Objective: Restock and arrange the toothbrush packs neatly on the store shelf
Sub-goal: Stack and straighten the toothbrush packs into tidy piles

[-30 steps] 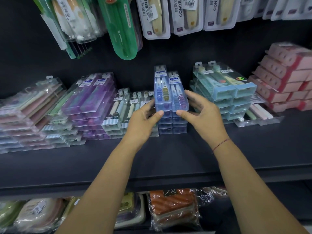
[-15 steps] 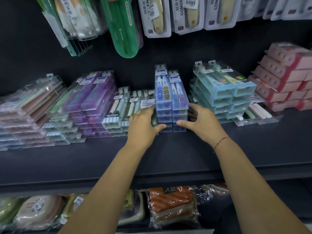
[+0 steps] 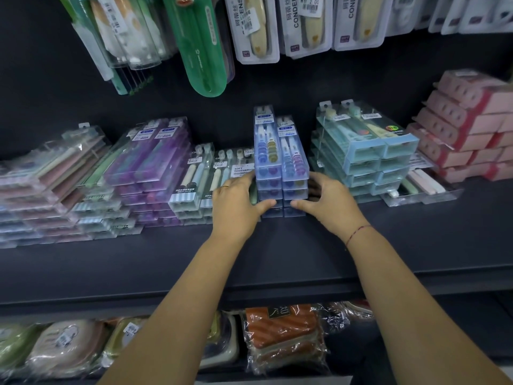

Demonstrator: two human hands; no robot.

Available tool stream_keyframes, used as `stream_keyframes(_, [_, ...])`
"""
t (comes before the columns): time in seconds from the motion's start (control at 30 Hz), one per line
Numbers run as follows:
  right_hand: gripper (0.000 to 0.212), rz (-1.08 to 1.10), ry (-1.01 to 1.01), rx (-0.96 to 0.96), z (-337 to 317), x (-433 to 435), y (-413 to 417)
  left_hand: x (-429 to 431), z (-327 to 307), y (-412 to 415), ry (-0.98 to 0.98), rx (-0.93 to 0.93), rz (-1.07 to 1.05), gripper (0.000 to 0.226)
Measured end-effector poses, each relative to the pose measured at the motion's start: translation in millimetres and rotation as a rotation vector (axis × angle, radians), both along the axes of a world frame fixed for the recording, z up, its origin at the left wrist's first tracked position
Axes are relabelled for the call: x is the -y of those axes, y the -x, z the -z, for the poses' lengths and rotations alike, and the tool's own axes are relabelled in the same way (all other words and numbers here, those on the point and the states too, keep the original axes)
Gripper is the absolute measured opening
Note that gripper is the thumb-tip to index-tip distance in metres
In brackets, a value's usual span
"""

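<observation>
Toothbrush packs (image 3: 280, 162) sit stacked between left hand (image 3: 236, 207) and right hand (image 3: 330, 204).

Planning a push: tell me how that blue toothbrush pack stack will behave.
The blue pack stack looks tall and narrow, so pushing high would likely tip it. Its glossy clear cases probably slide over each other. Left hand and right hand gripping the base should steady it.

L hand (image 3: 236, 208), R hand (image 3: 331, 202) lower on stack (image 3: 280, 165).
</observation>
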State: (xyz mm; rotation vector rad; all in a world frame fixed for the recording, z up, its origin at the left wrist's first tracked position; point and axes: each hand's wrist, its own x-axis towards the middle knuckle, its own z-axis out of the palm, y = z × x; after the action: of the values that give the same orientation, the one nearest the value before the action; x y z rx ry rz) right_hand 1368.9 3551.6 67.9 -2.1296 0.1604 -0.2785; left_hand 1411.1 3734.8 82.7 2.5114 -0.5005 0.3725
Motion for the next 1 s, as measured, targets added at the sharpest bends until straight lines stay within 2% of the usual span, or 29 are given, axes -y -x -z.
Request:
stream_keyframes(0.13, [0.081,-0.025,0.067,-0.038,5,1,-2,0,0,1,-0.024,-0.004,-0.001,0.06])
stream_keyframes(0.23, [0.086,-0.023,0.136,-0.075,8,1,-3,0,4,3,-0.16,0.002,0.013,0.082])
stream_keyframes(0.3, [0.084,-0.01,0.146,-0.065,8,1,-4,0,7,4,-0.224,0.02,0.0,0.089])
stream_keyframes(0.9, [0.076,-0.014,0.103,-0.03,11,3,-5,4,12,7,-0.236,0.083,-0.055,0.079])
stream_keyframes(1.0, [0.076,-0.038,0.075,-0.028,10,3,-4,4,11,6,-0.162,0.07,-0.036,0.073])
